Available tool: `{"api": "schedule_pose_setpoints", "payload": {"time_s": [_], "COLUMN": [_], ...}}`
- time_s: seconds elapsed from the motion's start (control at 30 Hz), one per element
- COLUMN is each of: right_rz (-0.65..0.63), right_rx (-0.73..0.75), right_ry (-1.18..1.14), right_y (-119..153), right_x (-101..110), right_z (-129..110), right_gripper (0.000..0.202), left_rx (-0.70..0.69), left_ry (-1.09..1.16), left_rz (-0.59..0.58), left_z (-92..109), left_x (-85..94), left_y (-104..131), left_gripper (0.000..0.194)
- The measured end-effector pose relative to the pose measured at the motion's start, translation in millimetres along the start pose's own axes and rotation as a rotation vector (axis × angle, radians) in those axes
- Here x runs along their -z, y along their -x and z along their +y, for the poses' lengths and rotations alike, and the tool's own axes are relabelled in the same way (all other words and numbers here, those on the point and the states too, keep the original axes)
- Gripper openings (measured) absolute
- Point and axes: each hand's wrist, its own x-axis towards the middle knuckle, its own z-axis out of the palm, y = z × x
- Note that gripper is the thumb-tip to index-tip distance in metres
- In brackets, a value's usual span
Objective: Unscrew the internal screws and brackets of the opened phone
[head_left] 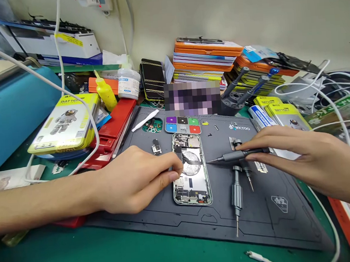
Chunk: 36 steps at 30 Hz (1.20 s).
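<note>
An opened smartphone lies lengthwise on the dark work mat, with its inner boards, a round silvery coil and a dark flex cable showing. My left hand reaches over the phone's left edge with thumb and forefinger pinched together; what they grip, if anything, is hidden. Between the fingertips of my right hand is a grey screwdriver, held nearly level, its tip just right of the phone. Below that hand lie a second screwdriver and a third, partly covered one.
Behind the phone sits a coloured magnetic screw tray, with a white pry tool and small metal parts nearby. A screwdriver stand, yellow battery boxes and stacked orange cases line the back. White cables hang at both sides.
</note>
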Motion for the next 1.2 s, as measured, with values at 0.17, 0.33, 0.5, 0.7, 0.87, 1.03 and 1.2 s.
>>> {"api": "schedule_pose_setpoints", "payload": {"time_s": [0.17,0.33,0.5,0.7,0.87,1.03,1.2], "right_rz": [0.026,0.157,0.22,0.364,0.376,0.552,0.499], "right_rx": [-0.117,-0.189,-0.372,-0.264,-0.16,-0.1,-0.122], "right_ry": [-0.103,-0.222,-0.388,-0.274,-0.25,-0.383,-0.627], "right_y": [-4,-14,-13,-10,-7,-11,-9], "right_x": [5,-23,-59,-79,-83,-82,-87], "right_z": [-16,-40,-62,-69,-66,-80,-101], "right_gripper": [0.02,0.017,0.022,0.058,0.078,0.064,0.056], "left_rx": [0.05,-0.046,-0.201,-0.246,-0.17,-0.122,-0.12], "left_ry": [0.064,-0.054,-0.152,-0.326,-0.304,-0.246,-0.228], "left_rz": [-0.016,-0.017,0.056,0.189,0.153,0.092,0.14], "left_z": [-1,0,4,2,0,-4,-7], "left_x": [2.3,-3.6,-9.1,-3.7,1.2,-2.0,-6.3], "left_y": [-2,-1,-1,-2,0,1,-3], "left_gripper": [0.013,0.013,0.011,0.015,0.055,0.053,0.041]}}
